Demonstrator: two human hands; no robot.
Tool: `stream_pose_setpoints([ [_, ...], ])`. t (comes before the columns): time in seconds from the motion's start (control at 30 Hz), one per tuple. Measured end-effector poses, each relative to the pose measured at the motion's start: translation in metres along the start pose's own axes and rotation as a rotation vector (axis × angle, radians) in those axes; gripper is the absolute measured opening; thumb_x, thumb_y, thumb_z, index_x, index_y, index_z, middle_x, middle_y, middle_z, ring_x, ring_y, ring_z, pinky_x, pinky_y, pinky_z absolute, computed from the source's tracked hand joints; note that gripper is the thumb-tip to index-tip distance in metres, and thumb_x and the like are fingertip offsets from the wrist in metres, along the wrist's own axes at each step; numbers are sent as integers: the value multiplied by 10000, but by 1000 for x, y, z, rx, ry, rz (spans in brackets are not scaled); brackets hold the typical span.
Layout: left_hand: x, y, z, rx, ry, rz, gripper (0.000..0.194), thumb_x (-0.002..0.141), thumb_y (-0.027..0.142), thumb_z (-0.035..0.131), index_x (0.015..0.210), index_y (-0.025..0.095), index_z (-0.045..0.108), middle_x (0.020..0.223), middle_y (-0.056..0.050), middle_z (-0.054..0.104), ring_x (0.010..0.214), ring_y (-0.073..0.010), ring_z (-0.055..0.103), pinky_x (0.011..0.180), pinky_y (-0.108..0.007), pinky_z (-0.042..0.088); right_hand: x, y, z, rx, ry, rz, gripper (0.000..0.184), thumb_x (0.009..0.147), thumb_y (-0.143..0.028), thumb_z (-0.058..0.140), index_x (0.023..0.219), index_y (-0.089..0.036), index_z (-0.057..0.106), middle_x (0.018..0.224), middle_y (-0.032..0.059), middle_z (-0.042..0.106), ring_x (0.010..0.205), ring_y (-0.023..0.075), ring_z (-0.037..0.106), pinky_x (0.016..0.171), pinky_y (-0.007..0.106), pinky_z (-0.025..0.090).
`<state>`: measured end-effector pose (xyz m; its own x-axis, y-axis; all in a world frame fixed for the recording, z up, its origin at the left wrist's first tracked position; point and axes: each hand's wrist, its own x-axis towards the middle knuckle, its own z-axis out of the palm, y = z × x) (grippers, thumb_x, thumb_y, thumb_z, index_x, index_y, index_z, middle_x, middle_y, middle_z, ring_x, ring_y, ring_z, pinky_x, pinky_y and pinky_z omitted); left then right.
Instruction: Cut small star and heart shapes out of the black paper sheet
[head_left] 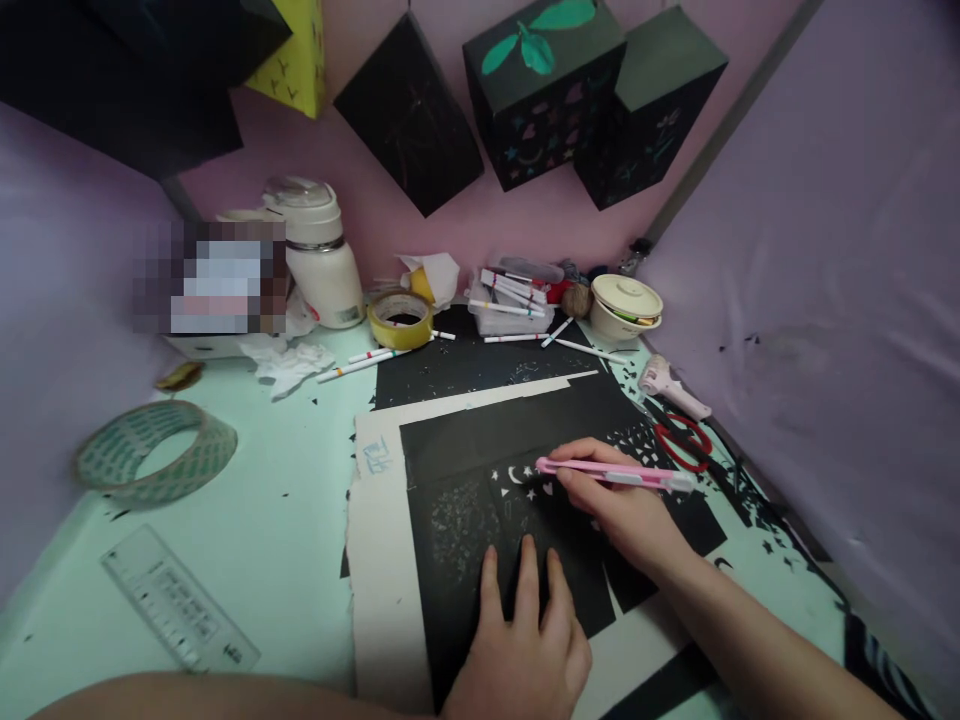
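My right hand (611,505) grips a pink craft knife (615,473) like a pen, its tip at small cut-out shapes, a moon and stars, in a sheet of black paper (465,450). My left hand (521,640) lies flat on the near part of that black paper, fingers stretched out and pressing it down. The paper rests on a white cardboard sheet (375,560) over a pale green table (262,500).
Red scissors (682,440) and a pink tool (667,385) lie at the right among black paper scraps. A clear tape roll (154,450), a ruler (180,615), yellow tape (400,320), marker pens (510,295), a white flask (319,250) and a lidded bowl (626,305) surround the work. Black paper boxes (544,90) hang on the pink wall.
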<state>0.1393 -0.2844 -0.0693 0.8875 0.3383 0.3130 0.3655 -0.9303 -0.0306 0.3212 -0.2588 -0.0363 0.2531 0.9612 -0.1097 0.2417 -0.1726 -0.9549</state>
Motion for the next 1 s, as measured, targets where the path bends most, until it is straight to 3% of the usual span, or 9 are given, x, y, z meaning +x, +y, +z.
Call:
stream_pose_setpoints([
  [0.2, -1, -1, 0, -15, -42, 23, 348, 937, 387, 405, 1110, 218, 656, 1206, -134, 627, 1107, -372, 543, 839, -581, 401, 10, 7, 9, -1, -83, -49, 153, 817, -341, 664, 811, -190, 688, 796, 30, 696, 723, 158, 620, 646, 266, 473],
  [0.43, 6, -7, -1, 5, -47, -11, 392, 963, 317, 339, 1183, 196, 640, 1156, -99, 641, 1111, -304, 510, 872, -555, 411, 12, 10, 9, -151, -87, -159, 61, 793, -253, 626, 784, -194, 615, 694, 3, 625, 623, 144, 557, 561, 251, 441],
  [0.63, 2, -4, 5, 13, -63, -44, 389, 963, 363, 357, 1234, 234, 604, 1318, -68, 561, 1205, -381, 471, 876, -578, 418, 5, 21, 7, -210, -133, -260, 37, 820, -200, 609, 784, -201, 604, 743, 26, 647, 659, 163, 604, 588, 272, 472],
  [1.0, -3, 0, 18, -13, -46, -40, 372, 945, 335, 428, 1256, 216, 592, 1380, -104, 517, 1215, -410, 493, 869, -565, 453, 5, 28, 10, -219, -161, -302, 37, 835, -179, 615, 810, -206, 611, 780, 37, 671, 691, 179, 642, 626, 305, 507],
])
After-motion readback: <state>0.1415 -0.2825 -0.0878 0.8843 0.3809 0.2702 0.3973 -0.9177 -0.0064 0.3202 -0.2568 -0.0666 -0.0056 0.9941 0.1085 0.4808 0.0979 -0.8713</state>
